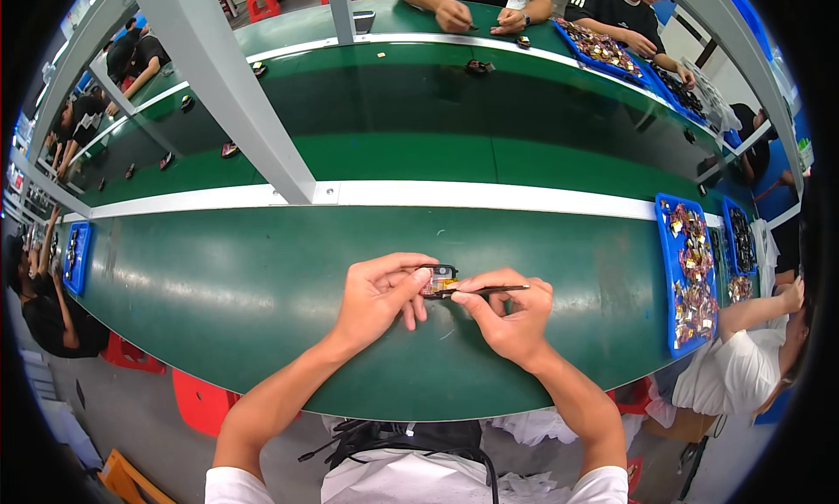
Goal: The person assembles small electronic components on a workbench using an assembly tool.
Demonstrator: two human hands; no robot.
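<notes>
Over the green worktable point(262, 268), my left hand point(382, 294) is closed around a small black plastic housing point(444, 271). The housing's open side shows, with a yellow part and some reddish bits inside. In my right hand point(511, 314) is a thin dark stick-like tool, probably tweezers point(498, 288), pinched between thumb and fingers. Its tip reaches the lower edge of the housing, close to the yellow part. My left fingers hide part of the housing, and the exact contact at the tip is too small to tell.
To the right stands a blue tray point(666, 268) heaped with small wired parts, beside another blue tray point(741, 235) of black pieces. A white rail and a grey post point(236, 93) border the conveyor belt point(393, 93), which carries scattered black housings. Co-workers sit on several sides.
</notes>
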